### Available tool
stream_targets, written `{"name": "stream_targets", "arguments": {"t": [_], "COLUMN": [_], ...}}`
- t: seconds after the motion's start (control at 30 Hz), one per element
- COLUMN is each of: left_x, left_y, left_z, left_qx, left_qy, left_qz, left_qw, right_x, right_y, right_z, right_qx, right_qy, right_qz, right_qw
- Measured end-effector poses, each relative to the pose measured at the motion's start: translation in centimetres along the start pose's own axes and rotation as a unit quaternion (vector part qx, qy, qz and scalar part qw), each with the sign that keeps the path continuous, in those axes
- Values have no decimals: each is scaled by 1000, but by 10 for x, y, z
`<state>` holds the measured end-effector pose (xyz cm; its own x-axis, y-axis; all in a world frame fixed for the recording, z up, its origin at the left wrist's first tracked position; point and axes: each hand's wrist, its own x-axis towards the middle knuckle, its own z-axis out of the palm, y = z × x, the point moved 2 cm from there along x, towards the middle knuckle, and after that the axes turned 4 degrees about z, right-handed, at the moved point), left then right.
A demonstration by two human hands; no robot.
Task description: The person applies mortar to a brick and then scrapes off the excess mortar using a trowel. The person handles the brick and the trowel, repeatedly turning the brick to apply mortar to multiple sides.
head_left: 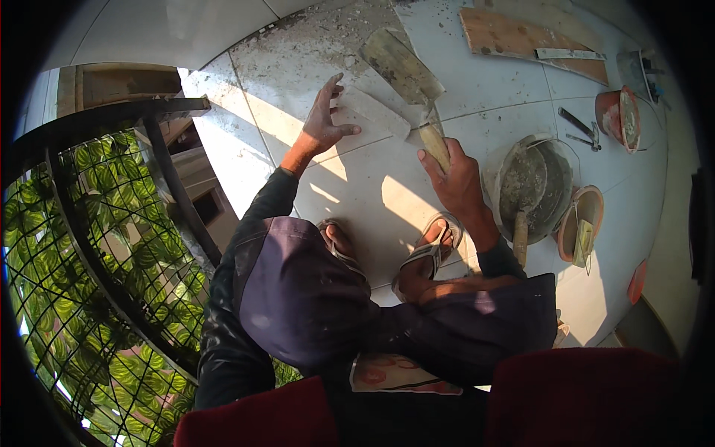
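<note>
Trowel (408, 74) grasped by its handle in right hand (458, 177), blade toward gritty far floor (313, 37); left hand (325, 125) spread, empty. Likely a trowelling step; next move calls for steady blade control.

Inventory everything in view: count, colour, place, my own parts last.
Trowel: 1, grey with wooden handle, in right hand.
Flat strip: 1, pale, beside left hand.
Large bucket: 1, grey, right of centre.
Second tool: 1, grey, wooden handle, partly in large bucket.
Container: 1, tan, beside large bucket.
Thin piece: 1, yellow-green, at container.
Small bucket: 1, reddish, upper right.
Hand tool: 1, dark, left of small bucket.
Board: 1, brown, top right.
Bar: 1, grey, on board.
Small item: 1, red, right edge.
Floor: 1, white tiled, centre.
Fence: 1, black, left.
Leaves: many, green, beyond fence.
Cloth: 2 patches, red, bottom.
Sandals: 2, pale straps, on feet.
Legs: 2, dark trousers, lower middle.
Hands: 2, dark sleeves, left open, right round trowel.
</note>
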<state>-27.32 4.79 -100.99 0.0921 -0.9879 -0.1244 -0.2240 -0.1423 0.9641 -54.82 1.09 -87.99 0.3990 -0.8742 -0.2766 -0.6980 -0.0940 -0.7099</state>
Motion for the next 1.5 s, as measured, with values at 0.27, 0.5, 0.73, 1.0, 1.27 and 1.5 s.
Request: {"name": "stream_targets", "arguments": {"t": [0.27, 0.5, 0.73, 1.0, 1.27, 1.5], "left_x": [-15, 2, 22, 8, 8, 3], "left_y": [0, 14, -2, 14, 36, 36], "left_z": [32, 16, -8, -5, -10, -11], "left_qx": [28, 55, -19, -8, 18, 43], "left_qy": [113, 68, -20, 2, -32, -26], "left_qz": [34, -14, -3, 37, 56, 30], "left_qw": [993, 996, 1000, 999, 998, 998], "right_x": [-22, -32, -35, -40, -45, -44], "right_y": [5, 10, 20, 28, 30, 32], "right_z": [1, -2, 2, 2, 3, 4], "right_qx": [-33, 20, 38, 50, 74, 86], "right_qy": [59, 71, 61, 54, 49, 48], "right_qz": [-55, -31, -9, 2, 23, 38], "right_qw": [996, 997, 997, 997, 996, 994]}}
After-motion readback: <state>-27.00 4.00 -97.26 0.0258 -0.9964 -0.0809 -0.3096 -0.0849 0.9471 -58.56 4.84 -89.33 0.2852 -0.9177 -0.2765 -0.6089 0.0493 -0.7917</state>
